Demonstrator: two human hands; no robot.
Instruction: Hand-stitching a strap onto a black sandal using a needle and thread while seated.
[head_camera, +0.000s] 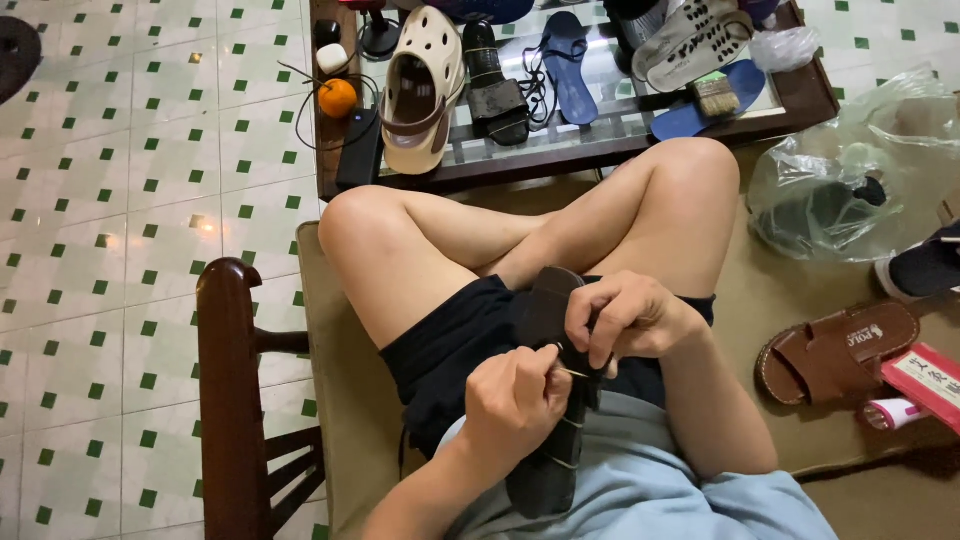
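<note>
Pinching needle (572, 372) in left hand (515, 400), right hand (625, 318) clamping dark sandal (552, 390) near lap; slipped push risks pricked right fingers (600, 340).

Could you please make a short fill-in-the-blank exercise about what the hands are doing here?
1. Both hands work on a dark ____ lying in the person's lap.
2. The right hand grips its ____ edge.
3. The left hand pinches a thin ____ against it.
4. On the glass table lies a round ____ fruit.

Missing words: sandal; upper; needle; orange
</note>
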